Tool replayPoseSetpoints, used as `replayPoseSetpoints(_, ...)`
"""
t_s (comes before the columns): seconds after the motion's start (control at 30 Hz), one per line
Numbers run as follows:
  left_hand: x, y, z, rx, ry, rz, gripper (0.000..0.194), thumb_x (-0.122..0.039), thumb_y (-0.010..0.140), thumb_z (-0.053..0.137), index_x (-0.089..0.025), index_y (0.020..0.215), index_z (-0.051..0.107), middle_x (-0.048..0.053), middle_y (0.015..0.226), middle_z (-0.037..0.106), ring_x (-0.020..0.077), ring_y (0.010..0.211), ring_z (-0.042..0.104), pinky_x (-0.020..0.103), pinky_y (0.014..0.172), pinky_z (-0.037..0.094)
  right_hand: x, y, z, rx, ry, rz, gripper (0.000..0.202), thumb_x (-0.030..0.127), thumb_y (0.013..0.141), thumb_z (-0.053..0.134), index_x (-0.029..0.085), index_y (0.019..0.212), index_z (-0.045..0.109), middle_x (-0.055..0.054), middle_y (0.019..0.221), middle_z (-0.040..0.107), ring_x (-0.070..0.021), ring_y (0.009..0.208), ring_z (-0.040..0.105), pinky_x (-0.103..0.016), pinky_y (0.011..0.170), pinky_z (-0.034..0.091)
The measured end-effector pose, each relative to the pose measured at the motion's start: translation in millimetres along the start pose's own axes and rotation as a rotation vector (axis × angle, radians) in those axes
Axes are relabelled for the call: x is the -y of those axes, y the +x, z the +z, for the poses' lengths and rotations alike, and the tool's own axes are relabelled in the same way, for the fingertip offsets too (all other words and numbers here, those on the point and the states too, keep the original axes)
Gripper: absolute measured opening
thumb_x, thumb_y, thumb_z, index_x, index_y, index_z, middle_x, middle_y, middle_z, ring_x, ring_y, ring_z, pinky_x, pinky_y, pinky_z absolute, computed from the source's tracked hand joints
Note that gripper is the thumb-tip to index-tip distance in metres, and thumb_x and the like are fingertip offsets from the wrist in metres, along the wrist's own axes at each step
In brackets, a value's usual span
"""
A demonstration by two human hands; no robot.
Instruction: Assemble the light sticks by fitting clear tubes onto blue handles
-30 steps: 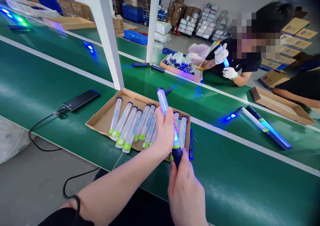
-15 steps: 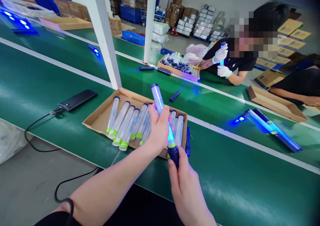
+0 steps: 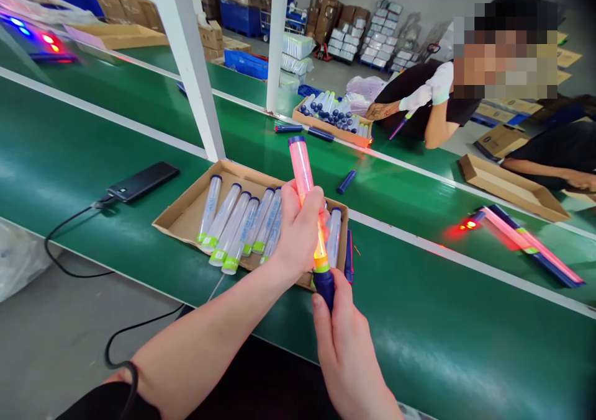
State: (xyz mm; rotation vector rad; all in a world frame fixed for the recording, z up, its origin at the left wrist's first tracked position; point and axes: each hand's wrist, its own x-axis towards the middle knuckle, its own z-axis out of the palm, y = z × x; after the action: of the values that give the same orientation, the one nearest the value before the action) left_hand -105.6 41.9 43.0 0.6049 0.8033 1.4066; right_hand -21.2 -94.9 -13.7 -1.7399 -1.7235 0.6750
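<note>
A light baton (image 3: pixel 302 162) with a clear tube, a dark blue cap and a dark blue handle glows red, tilted between my hands. My left hand (image 3: pixel 298 237) is wrapped round the tube at mid-length. Lower down, my right hand (image 3: pixel 349 345) grips the handle near the yellow-green band. Behind and beneath them lies a shallow cardboard tray (image 3: pixel 179 221) with several clear tubes (image 3: pixel 237 234), each with a dark blue cap and a green-labelled end. My forearm and hands hide part of the tray.
A black phone (image 3: pixel 144 181) with a cable lies left of the tray. On the green belt are a dark blue piece (image 3: pixel 346 182) and red-lit batons (image 3: pixel 531 246). Across it, a gloved co-worker (image 3: pixel 428 97) stands by a full tray (image 3: pixel 333 125). A white post (image 3: pixel 193 66) rises behind my tray.
The baton in my hands has turned from blue to red, as have lights elsewhere. The pieces on the belt have shifted right. The co-worker's gloved hands have moved. My grip is unchanged.
</note>
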Motion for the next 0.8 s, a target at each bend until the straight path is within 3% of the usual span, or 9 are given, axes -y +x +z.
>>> replayPoseSetpoints(0.2,10.8,2.9,-1.4,-0.106,0.123,0.087,0.020,-0.035,0.099,0.061,-0.028,0.105,0.044,-0.007,0.080,0.047,0.0090,0.058,0.045,0.019,0.046,0.036,-2.1,2.9,22.9,-0.314,-0.573,-0.187,0.043,0.028,0.115,0.031,0.003,0.147,0.043,-0.030,0.121,0.077,-0.0350,0.078,0.084,-0.037,0.050,0.064)
replayPoseSetpoints(0.37,22.8,9.7,-2.6,-0.136,0.142,0.098,0.019,-0.037,0.100,0.059,-0.028,0.106,0.043,-0.006,0.080,0.047,0.0099,0.057,0.044,0.020,0.044,0.036,-4.8,7.7,29.7,-0.366,-0.831,-0.167,0.044,0.024,0.115,0.036,-0.002,0.149,0.042,-0.030,0.118,0.077,-0.0292,0.062,0.080,-0.033,0.039,0.056)
replayPoseSetpoints(0.53,20.5,16.7,-9.5,-0.111,0.087,0.069,0.027,-0.039,0.097,0.066,-0.028,0.107,0.043,-0.007,0.077,0.050,0.0099,0.056,0.045,0.019,0.045,0.038,-12.5,13.1,27.9,-0.278,-0.545,-0.141,0.047,0.032,0.115,0.028,0.002,0.147,0.047,-0.028,0.122,0.077,-0.0351,0.076,0.083,-0.040,0.050,0.064)
replayPoseSetpoints(0.63,6.2,22.2,-14.3,0.060,-0.012,0.040,0.041,-0.043,0.088,0.079,-0.026,0.108,0.047,-0.006,0.077,0.056,0.0118,0.062,0.054,0.021,0.054,0.050,-14.4,11.7,20.2,-0.170,-0.233,-0.057,0.050,0.041,0.114,0.034,0.011,0.152,0.045,-0.022,0.134,0.075,-0.0368,0.101,0.082,-0.046,0.073,0.069)
replayPoseSetpoints(0.73,-3.8,15.4,-9.9,0.255,-0.146,-0.012,0.041,-0.049,0.089,0.078,-0.025,0.108,0.050,-0.005,0.076,0.059,0.0131,0.062,0.057,0.024,0.054,0.053,-24.2,7.0,-6.2,-0.075,-0.033,-0.015,0.047,0.042,0.113,0.039,0.023,0.157,0.042,-0.014,0.144,0.071,-0.0319,0.118,0.077,-0.045,0.090,0.067)
replayPoseSetpoints(0.8,2.0,-1.0,-0.7,0.377,-0.162,-0.042,0.038,-0.055,0.093,0.071,-0.026,0.105,0.050,-0.006,0.071,0.056,0.0110,0.052,0.050,0.021,0.045,0.045,-40.1,5.7,-36.7,-0.152,0.010,-0.074,0.047,0.046,0.113,0.040,0.030,0.158,0.042,-0.011,0.153,0.064,-0.0319,0.130,0.070,-0.048,0.098,0.064)
